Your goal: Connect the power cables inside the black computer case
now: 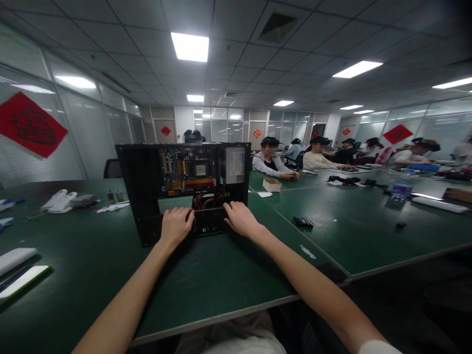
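A black computer case (145,196) stands upright on the green table with its open side facing me. Inside it I see a motherboard (177,172), a labelled power supply (235,164) at the upper right and a bundle of cables (210,200) below. My left hand (176,226) is closed over the lower front bar of the case, fingers hooked behind its top edge. Further right along the same bar, my right hand (240,219) grips it too. The fingertips of both hands are partly hidden behind the bar.
White plastic parts (59,201) and a grey box (83,200) lie left of the case. To the right are a small carton (272,185), black pieces (303,222) and a water bottle (401,189). A phone (24,284) lies near left. Several people sit beyond.
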`<state>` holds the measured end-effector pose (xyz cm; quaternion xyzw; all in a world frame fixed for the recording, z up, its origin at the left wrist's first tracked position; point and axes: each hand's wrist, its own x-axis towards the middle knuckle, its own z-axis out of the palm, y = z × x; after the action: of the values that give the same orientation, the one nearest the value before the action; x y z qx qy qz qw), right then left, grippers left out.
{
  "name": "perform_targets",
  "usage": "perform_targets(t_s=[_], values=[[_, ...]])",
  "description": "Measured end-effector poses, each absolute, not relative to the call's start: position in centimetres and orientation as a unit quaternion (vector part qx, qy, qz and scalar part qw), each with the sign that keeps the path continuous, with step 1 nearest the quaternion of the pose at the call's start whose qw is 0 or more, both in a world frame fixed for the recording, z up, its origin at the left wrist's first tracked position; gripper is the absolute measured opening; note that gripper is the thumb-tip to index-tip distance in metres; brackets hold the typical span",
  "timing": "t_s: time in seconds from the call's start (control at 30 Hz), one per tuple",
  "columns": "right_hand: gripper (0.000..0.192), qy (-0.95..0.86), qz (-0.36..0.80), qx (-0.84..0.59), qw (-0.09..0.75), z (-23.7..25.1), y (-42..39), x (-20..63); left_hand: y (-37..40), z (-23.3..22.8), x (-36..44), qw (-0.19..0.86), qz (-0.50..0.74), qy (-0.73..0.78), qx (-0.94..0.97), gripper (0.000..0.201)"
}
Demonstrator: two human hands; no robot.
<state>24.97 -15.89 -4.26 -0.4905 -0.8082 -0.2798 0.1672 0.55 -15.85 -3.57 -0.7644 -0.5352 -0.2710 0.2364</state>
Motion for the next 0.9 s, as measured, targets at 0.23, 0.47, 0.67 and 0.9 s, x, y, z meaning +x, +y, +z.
perform_targets(t_s=[0.23, 0.47, 0.67, 0.9], values=[[0.050, -0.754, -0.301, -0.560, 0.163, -4.8, -16.9, 23.4, -15.7, -3.9, 0.5, 0.239, -0.267, -0.536, -0.764, 0.043], [0.042, -0.724, -0.290, -0.604, 0.162, -5.2, -17.1, 22.2, -15.8, -3.8, 0.6, 0.230, -0.275, -0.533, -0.766, 0.044], [0.044, -0.703, -0.290, -0.628, 0.163, -5.4, -17.4, 21.4, -15.9, -3.7, 0.7, 0.232, -0.267, -0.542, -0.763, 0.044], [0.046, -0.676, -0.325, -0.642, 0.158, -5.7, -20.7, 20.6, -16.3, -3.9, 0.8, 0.251, -0.280, -0.548, -0.747, 0.047]])
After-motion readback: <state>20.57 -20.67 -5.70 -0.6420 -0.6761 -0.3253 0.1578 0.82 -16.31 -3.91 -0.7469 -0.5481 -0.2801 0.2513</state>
